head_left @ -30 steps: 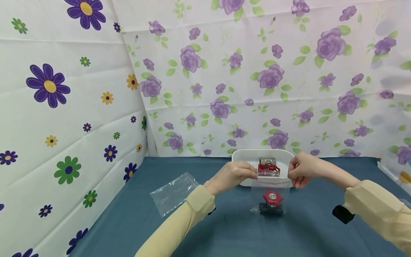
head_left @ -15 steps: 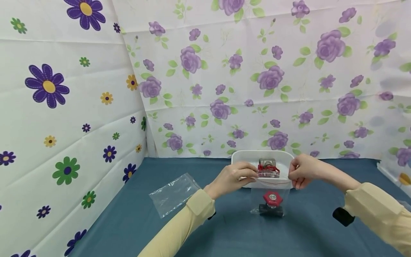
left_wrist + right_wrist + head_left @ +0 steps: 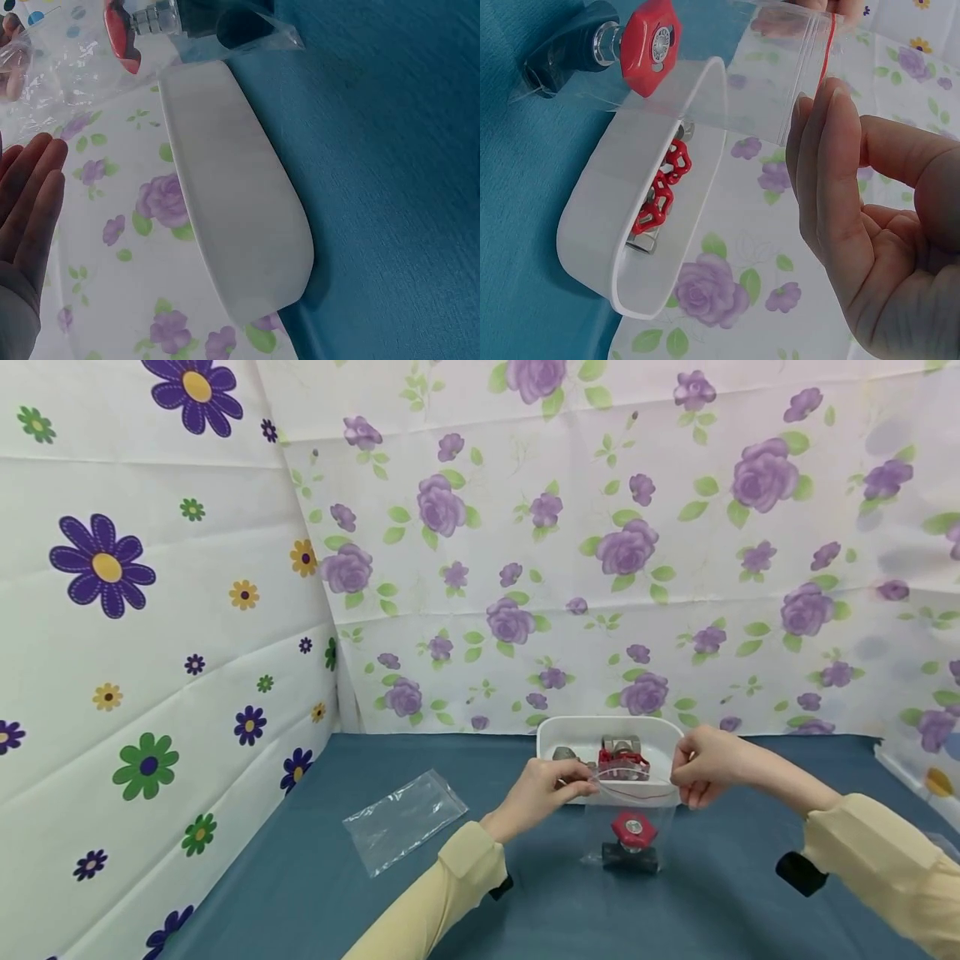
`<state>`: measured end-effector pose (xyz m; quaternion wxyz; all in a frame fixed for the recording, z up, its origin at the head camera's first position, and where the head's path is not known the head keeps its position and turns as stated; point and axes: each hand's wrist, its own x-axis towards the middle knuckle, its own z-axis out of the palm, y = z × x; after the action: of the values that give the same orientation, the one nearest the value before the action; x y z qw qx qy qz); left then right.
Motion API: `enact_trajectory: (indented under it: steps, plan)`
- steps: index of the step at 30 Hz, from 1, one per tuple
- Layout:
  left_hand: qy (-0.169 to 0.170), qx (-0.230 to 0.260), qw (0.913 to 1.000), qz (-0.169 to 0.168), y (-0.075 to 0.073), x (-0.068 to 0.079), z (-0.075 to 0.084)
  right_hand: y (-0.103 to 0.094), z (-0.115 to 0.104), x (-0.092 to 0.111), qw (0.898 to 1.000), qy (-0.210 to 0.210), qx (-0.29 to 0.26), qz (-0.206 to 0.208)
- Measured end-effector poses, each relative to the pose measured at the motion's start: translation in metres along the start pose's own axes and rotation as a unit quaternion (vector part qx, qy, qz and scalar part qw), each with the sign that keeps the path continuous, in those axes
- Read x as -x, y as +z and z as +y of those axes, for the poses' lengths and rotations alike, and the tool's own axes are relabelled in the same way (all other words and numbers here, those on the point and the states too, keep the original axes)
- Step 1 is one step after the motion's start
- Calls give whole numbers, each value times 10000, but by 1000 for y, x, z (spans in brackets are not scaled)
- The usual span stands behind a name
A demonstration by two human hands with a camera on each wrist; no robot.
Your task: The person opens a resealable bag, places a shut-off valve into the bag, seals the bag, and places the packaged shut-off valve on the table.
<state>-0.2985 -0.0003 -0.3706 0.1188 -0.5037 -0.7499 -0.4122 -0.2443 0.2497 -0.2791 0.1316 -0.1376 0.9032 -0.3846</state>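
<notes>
A clear zip bag (image 3: 600, 817) with a red line along its mouth hangs upright between both hands. Inside, at its bottom, sits a valve with a red handwheel (image 3: 634, 830) and a dark body (image 3: 630, 857). My left hand (image 3: 542, 792) pinches the bag's top left corner, and my right hand (image 3: 712, 767) pinches the top right corner. Seen from the right wrist, the right hand's fingertips (image 3: 840, 112) meet the bag right at the red strip. The left wrist view shows the left hand (image 3: 30, 210) only in part, its fingers extended.
Behind the bag stands a white tray (image 3: 551, 731) holding metal valves with red handles (image 3: 621, 752) and a grey metal piece (image 3: 564, 753). A flat clear bag (image 3: 405, 820) lies on the blue tablecloth to the left. Flowered cloth walls (image 3: 450, 568) stand at back and left.
My left hand has dipped slightly, uncovering the grey metal piece in the tray. The head view has tilted a little upward. The right hand keeps its hold on the bag.
</notes>
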Motion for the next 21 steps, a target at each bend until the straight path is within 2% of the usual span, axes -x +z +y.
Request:
enact_trajectory:
  steps: [7,15,21]
  plan:
    - [241,175,9992,271,-1,2,6,0,2,0,9999,-118,-58,-52]
    - [534,335,9969,467,-11,4,36,1,9,2,9997,-223,-76,-66]
    - [707,259,9955,570,-11,2,37,-2,10,5,9993,-342,152,41]
